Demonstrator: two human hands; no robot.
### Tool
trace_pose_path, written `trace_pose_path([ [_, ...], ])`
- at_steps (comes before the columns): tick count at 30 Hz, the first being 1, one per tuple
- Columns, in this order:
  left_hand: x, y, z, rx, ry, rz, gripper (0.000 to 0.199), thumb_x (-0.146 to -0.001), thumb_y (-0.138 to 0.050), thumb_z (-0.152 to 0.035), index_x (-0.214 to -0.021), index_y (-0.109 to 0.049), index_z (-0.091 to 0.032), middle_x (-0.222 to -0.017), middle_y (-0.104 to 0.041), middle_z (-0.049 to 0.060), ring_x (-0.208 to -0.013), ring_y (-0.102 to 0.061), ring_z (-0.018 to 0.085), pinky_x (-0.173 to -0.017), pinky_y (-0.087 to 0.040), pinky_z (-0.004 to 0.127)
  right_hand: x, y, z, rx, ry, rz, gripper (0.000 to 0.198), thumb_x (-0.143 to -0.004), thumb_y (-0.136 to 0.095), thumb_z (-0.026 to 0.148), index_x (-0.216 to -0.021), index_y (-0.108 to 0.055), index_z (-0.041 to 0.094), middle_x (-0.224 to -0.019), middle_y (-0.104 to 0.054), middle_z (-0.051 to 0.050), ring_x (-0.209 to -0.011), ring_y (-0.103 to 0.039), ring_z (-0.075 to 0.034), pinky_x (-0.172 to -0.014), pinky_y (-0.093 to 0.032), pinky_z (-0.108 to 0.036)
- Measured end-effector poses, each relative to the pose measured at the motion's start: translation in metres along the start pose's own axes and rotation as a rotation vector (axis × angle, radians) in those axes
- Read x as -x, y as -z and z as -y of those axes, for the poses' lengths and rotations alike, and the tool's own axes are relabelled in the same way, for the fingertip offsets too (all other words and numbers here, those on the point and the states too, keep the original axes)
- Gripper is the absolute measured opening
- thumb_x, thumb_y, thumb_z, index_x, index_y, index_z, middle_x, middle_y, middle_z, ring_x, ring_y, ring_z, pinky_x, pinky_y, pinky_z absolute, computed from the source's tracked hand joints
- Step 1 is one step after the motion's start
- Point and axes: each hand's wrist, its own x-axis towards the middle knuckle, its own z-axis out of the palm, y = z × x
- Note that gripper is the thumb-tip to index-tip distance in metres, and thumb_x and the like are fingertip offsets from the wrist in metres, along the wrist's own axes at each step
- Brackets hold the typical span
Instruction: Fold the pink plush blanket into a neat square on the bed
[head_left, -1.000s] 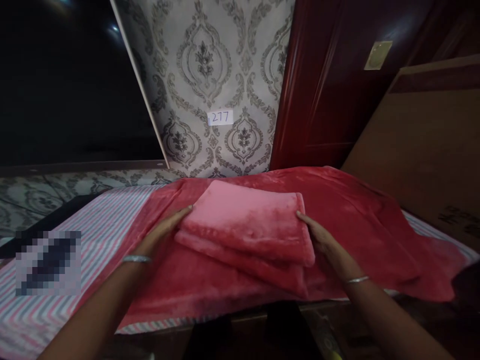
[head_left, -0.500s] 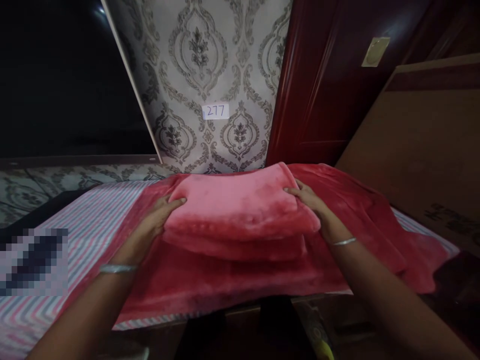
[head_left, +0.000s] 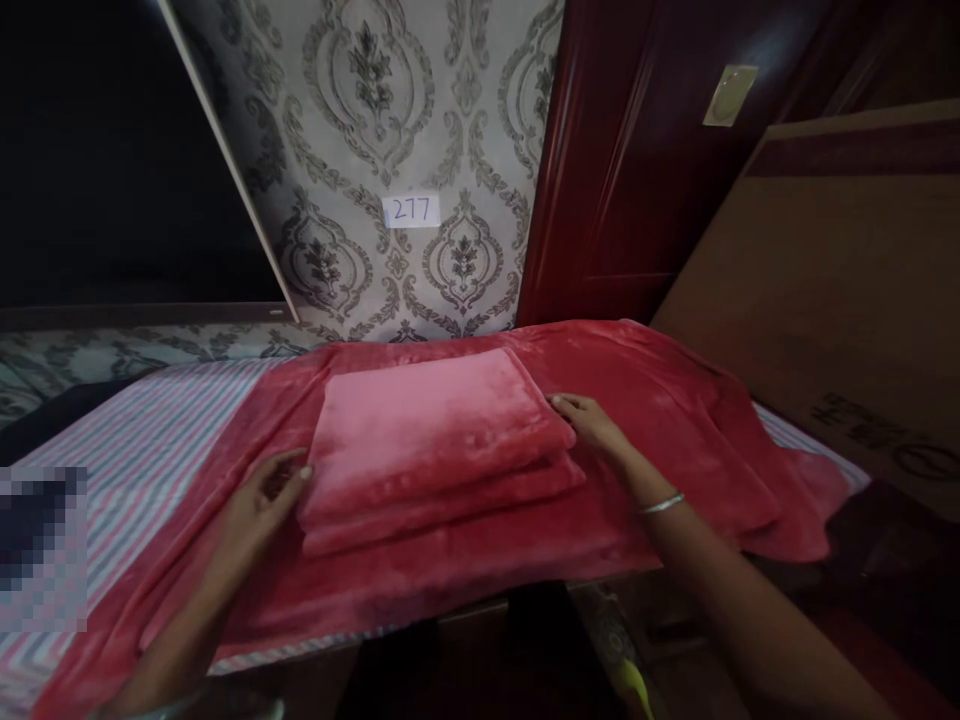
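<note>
A folded pink-red plush blanket (head_left: 427,430) lies in a neat layered stack on a larger spread of red plush fabric (head_left: 637,400). At its left edge is my left hand (head_left: 262,505), fingers loosely curved with a gap between thumb and forefinger, the tips near the folded side. My right hand (head_left: 596,430) is at the right edge, thumb and fingertips pinched together on the blanket's border. Both wrists wear a silvery bangle; the left one is partly cut off at the bottom of the view.
Striped cloth (head_left: 165,420) shows beneath the red fabric at the left. A dark television screen (head_left: 127,160) is at upper left, and a large cardboard box (head_left: 840,270) stands at right. Behind are patterned wallpaper with a "277" label (head_left: 411,210) and a dark red wood panel (head_left: 622,150).
The folded blanket has come down flat and shifted left in view. My left hand has loosened and slid down beside it; my right hand has moved to its right border.
</note>
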Motion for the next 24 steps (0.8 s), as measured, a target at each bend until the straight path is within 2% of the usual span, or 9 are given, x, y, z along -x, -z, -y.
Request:
trace_pose_path([
  [3,0.014,-0.008,0.001,-0.3,-0.304,0.051,0.064,-0.072,-0.066,-0.066,-0.122,-0.067,-0.025,-0.125,-0.066,0.012,-0.113,-0.063,0.035,-0.098,-0.053,0.048,0.016,0.007,0.001,0.088,-0.005,0.056,0.041,-0.073,-0.073,0.059,-0.079,-0.075,0.018,-0.075,-0.071,-0.003,-0.074,-0.063,-0.021,-0.067,-0.052,-0.03],
  [6,0.02,-0.018,0.007,-0.526,-0.47,0.131,0.063,-0.078,-0.059,-0.058,-0.13,-0.063,-0.023,-0.137,-0.059,0.016,-0.126,-0.056,0.04,-0.107,-0.045,0.055,0.022,0.002,0.005,0.132,0.008,0.065,0.04,-0.075,-0.071,0.056,-0.085,-0.076,0.018,-0.078,-0.072,-0.004,-0.073,-0.063,-0.022,-0.064,-0.051,-0.03],
  [9,0.016,-0.02,0.011,-0.616,-0.52,0.227,0.063,-0.082,-0.053,-0.05,-0.137,-0.058,-0.021,-0.145,-0.055,0.017,-0.13,-0.054,0.039,-0.108,-0.045,0.054,0.021,-0.006,0.011,0.147,0.081,0.003,0.035,-0.07,-0.075,0.045,-0.093,-0.077,0.018,-0.089,-0.074,-0.005,-0.08,-0.064,-0.023,-0.068,-0.053,-0.03],
  [11,0.011,-0.018,0.01,-0.624,-0.547,0.278,0.06,-0.082,-0.053,-0.043,-0.137,-0.059,-0.021,-0.146,-0.055,0.016,-0.131,-0.054,0.038,-0.108,-0.045,0.052,0.02,-0.009,0.016,0.123,0.092,0.012,0.04,-0.067,-0.076,0.041,-0.1,-0.076,0.018,-0.094,-0.075,-0.005,-0.08,-0.065,-0.024,-0.065,-0.053,-0.03],
  [13,0.008,-0.013,0.009,-0.602,-0.564,0.274,0.054,-0.08,-0.051,-0.036,-0.132,-0.062,-0.023,-0.141,-0.06,0.012,-0.128,-0.058,0.035,-0.108,-0.047,0.049,0.023,-0.01,0.019,0.065,0.083,0.046,0.047,-0.068,-0.074,0.042,-0.109,-0.074,0.018,-0.099,-0.075,-0.005,-0.078,-0.065,-0.022,-0.061,-0.053,-0.028],
  [15,0.007,-0.009,0.011,-0.575,-0.578,0.213,0.05,-0.081,-0.049,-0.032,-0.128,-0.064,-0.026,-0.136,-0.065,0.008,-0.124,-0.061,0.033,-0.108,-0.048,0.046,0.027,-0.009,0.017,0.001,0.09,0.035,0.055,-0.072,-0.072,0.046,-0.12,-0.07,0.02,-0.107,-0.074,-0.004,-0.077,-0.066,-0.021,-0.058,-0.053,-0.027],
  [18,0.011,-0.008,0.019,-0.601,-0.616,0.145,0.046,-0.085,-0.045,-0.031,-0.126,-0.064,-0.023,-0.132,-0.068,0.009,-0.123,-0.063,0.03,-0.106,-0.05,0.044,0.031,-0.007,0.002,0.012,0.124,-0.009,0.059,-0.075,-0.071,0.05,-0.127,-0.066,0.021,-0.109,-0.074,-0.006,-0.082,-0.068,-0.022,-0.062,-0.056,-0.029],
  [21,0.016,-0.007,0.026,-0.688,-0.663,0.206,0.047,-0.087,-0.041,-0.029,-0.126,-0.064,-0.018,-0.132,-0.068,0.013,-0.119,-0.065,0.028,-0.101,-0.053,0.043,0.03,-0.007,-0.021,0.097,0.122,-0.038,0.056,-0.074,-0.072,0.049,-0.119,-0.069,0.017,-0.097,-0.076,-0.009,-0.086,-0.069,-0.025,-0.073,-0.058,-0.035],
  [24,0.017,-0.001,0.016,-0.812,-0.695,0.255,0.047,-0.087,-0.046,-0.037,-0.127,-0.066,-0.02,-0.136,-0.065,0.012,-0.117,-0.065,0.033,-0.097,-0.054,0.05,0.027,-0.008,-0.037,0.119,0.119,-0.071,0.053,-0.074,-0.069,0.047,-0.117,-0.07,0.016,-0.098,-0.076,-0.011,-0.089,-0.07,-0.027,-0.079,-0.058,-0.04],
])
